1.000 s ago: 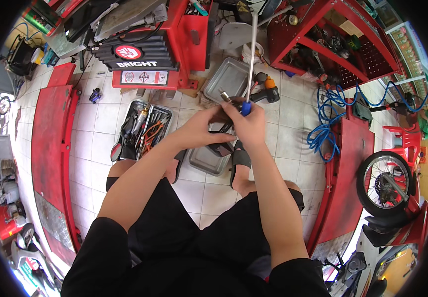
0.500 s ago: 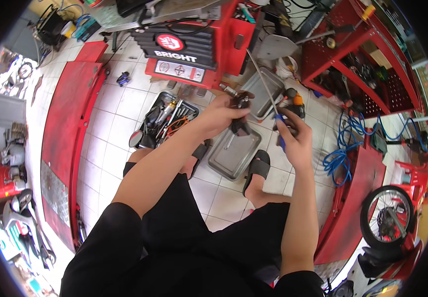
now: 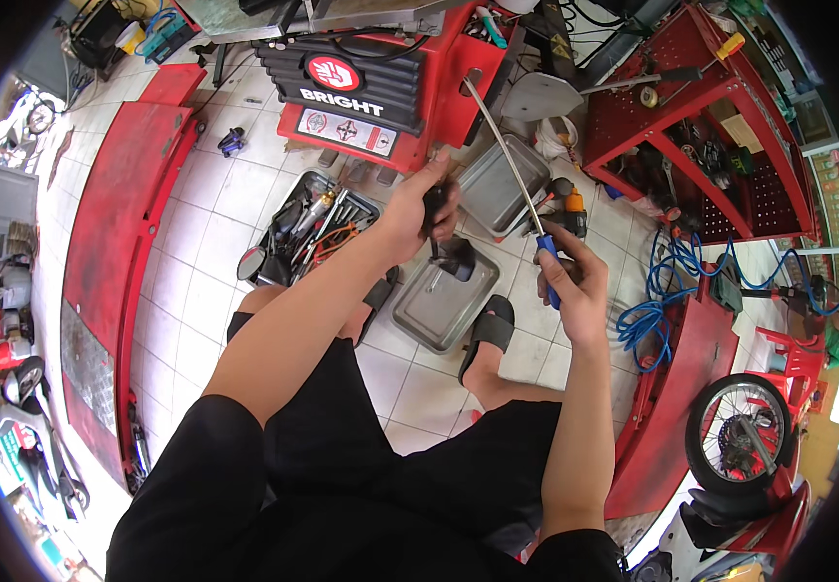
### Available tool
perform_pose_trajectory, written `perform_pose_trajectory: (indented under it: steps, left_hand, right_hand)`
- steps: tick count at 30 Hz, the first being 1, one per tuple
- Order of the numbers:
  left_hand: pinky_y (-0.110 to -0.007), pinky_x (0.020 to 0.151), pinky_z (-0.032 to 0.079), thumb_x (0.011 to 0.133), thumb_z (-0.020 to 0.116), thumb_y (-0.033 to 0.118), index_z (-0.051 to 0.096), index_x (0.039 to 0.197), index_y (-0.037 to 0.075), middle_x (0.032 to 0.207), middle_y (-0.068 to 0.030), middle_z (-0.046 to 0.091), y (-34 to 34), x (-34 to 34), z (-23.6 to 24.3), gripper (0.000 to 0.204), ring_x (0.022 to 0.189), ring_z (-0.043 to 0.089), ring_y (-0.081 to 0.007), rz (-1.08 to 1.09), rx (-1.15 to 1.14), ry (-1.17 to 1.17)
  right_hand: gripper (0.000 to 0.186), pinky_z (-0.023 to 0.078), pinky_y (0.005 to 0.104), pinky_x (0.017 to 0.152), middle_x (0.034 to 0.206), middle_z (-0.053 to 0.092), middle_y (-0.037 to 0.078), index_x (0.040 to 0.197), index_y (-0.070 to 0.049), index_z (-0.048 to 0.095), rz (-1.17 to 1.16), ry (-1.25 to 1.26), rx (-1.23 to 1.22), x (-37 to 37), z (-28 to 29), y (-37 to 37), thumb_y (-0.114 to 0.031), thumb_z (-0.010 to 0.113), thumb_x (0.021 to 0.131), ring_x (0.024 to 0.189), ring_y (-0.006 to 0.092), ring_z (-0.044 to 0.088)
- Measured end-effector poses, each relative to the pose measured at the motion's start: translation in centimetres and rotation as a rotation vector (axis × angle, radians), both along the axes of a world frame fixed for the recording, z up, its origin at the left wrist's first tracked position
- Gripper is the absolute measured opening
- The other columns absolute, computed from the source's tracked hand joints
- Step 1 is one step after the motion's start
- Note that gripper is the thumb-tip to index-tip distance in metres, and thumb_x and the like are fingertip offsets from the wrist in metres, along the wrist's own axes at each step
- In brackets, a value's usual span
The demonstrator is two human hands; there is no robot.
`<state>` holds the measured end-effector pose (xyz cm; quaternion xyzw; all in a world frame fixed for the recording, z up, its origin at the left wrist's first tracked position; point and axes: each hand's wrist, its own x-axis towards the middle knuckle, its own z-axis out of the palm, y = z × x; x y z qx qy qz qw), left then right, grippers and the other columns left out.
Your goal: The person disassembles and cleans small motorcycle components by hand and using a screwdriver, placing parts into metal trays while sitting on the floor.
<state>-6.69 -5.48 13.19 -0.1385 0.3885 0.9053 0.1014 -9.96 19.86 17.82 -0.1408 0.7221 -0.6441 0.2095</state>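
My left hand [image 3: 414, 209] is closed around a dark part [image 3: 435, 209], mostly hidden by my fingers, below the red machine [image 3: 410, 145]. A dark piece [image 3: 455, 256] hangs beneath that hand, over a grey metal tray [image 3: 439, 330] on the floor between my feet; I cannot tell whether it is joined to the held part. To the right, my right hand [image 3: 575, 276] grips the blue handle [image 3: 549, 262] of a long screwdriver [image 3: 511, 155], whose steel shaft points up and away toward the machine.
A tool case [image 3: 308, 233] lies left of the tray. Behind are another tray [image 3: 497, 184] and an orange power drill [image 3: 573, 209]. Red lift platforms [image 3: 114, 252] flank me. Blue hose [image 3: 642, 330], a red cart [image 3: 662, 116] and a wheel [image 3: 735, 427] are at the right.
My hands have separated. The left moved up and away with the dark part; the right moved rightward with the screwdriver, whose shaft now leans toward the upper left.
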Motion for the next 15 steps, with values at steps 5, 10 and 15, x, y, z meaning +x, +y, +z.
perform_pose_trajectory:
  steps: [5, 10, 15]
  left_hand:
    - [-0.038, 0.065, 0.049, 0.083, 0.071, 0.052, 0.058, 0.088, 0.002, 0.077, -0.0099, 0.063, -0.1, -0.5, -3.1, 0.052, 0.063, 0.061, -0.0258, 0.193, -1.093, 0.052]
    - [-0.043, 0.082, 0.05, 0.078, 0.079, 0.032, 0.053, 0.122, -0.004, 0.094, -0.0222, 0.066, 0.7, 0.3, -3.6, 0.062, 0.095, 0.064, -0.0384, -0.217, -1.522, 0.194]
    - [-0.043, 0.075, 0.051, 0.083, 0.074, 0.014, 0.051, 0.131, -0.003, 0.082, -0.0174, 0.065, 1.7, 0.4, -2.6, 0.056, 0.077, 0.063, -0.0397, 0.301, -1.7, 0.561]
  right_hand:
    - [0.039, 0.04, 0.0214, 0.047, 0.087, 0.061, 0.003, 0.127, 0.002, 0.06, -0.023, 0.0, -0.003, 0.0, 0.1, -0.2, -0.011, 0.066, 0.091, 0.056, 0.0067, 0.054]
    - [0.038, 0.04, 0.0217, 0.045, 0.09, 0.061, 0.005, 0.126, 0.001, 0.061, -0.098, -0.049, 0.041, -0.3, 0.1, 0.1, -0.01, 0.066, 0.09, 0.055, 0.0074, 0.055]
    - [0.039, 0.04, 0.0218, 0.044, 0.092, 0.061, 0.006, 0.126, 0.0, 0.061, -0.105, -0.067, 0.036, -0.5, 0.2, 0.4, -0.01, 0.067, 0.089, 0.054, 0.0078, 0.055]
